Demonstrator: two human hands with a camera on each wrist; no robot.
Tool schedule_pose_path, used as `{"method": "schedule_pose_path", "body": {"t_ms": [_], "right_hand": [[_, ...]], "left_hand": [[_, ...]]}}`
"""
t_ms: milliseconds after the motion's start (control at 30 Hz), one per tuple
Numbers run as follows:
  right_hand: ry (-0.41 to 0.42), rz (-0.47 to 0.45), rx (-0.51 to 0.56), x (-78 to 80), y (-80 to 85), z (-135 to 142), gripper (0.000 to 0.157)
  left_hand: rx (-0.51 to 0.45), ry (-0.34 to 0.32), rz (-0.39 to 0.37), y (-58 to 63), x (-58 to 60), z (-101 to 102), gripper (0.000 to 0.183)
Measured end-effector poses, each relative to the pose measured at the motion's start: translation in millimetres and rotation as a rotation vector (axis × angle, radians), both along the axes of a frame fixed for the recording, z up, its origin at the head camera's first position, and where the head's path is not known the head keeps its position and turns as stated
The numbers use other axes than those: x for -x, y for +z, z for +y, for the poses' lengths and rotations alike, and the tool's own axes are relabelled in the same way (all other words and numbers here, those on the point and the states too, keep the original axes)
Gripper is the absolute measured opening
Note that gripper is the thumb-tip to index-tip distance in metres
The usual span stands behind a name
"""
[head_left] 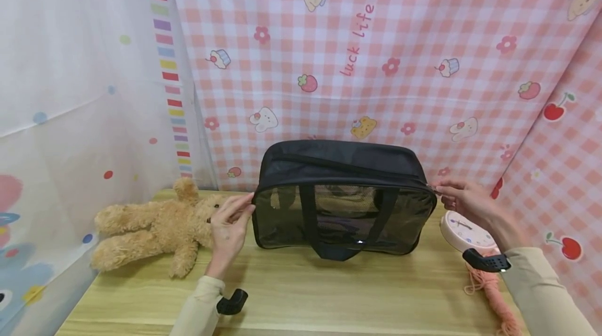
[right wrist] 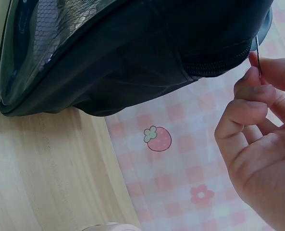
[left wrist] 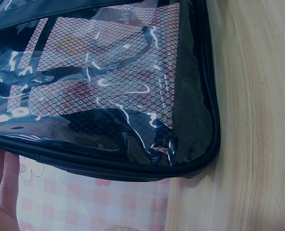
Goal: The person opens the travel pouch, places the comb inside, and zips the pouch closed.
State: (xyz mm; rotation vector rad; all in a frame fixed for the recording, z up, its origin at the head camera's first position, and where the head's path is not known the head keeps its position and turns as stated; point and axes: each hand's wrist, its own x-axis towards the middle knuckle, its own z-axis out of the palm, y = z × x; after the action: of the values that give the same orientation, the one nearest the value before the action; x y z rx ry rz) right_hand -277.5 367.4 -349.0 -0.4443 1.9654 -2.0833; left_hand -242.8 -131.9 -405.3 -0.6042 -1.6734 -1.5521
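A black bag (head_left: 345, 166) with a see-through front panel, mesh inside and a strap handle stands upright on the table. My right hand (head_left: 463, 197) pinches the zipper pull (right wrist: 258, 57) between thumb and forefinger at the bag's right end. The zipper (right wrist: 219, 65) runs along the top edge there and shows its dark teeth in the right wrist view. At the opposite end, my left hand (head_left: 232, 223) grips the bag's upper left edge with its fingertips; in the left wrist view only two fingers (left wrist: 10, 178) show, right at the piped rim.
A tan teddy bear (head_left: 164, 223) lies on the wooden table (head_left: 301, 294) left of the bag, partly behind my left hand. To the right are a pink round clock (head_left: 463, 226) and a bundle of pink yarn (head_left: 494, 294). A checked curtain (head_left: 357, 64) hangs close behind the bag.
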Motion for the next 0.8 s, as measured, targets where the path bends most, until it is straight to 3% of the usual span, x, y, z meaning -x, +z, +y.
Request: {"method": "schedule_pose_path", "body": {"t_ms": [300, 633, 800], "right_hand": [[-0.064, 0.004, -0.046, 1.6, -9.2, 5, 0.025], [-0.035, -0.070, 0.040, 6.0, -58.0, 0, 0.031], [-0.090, -0.057, 0.105, 4.6, -69.2, -12, 0.027]], "left_hand": [[-0.002, 0.010, -0.007, -0.1, -1.2, -4, 0.026], [-0.012, 0.011, -0.003, -2.6, -0.8, -5, 0.026], [-0.010, 0.018, 0.000, -3.3, -1.8, -5, 0.026]]}}
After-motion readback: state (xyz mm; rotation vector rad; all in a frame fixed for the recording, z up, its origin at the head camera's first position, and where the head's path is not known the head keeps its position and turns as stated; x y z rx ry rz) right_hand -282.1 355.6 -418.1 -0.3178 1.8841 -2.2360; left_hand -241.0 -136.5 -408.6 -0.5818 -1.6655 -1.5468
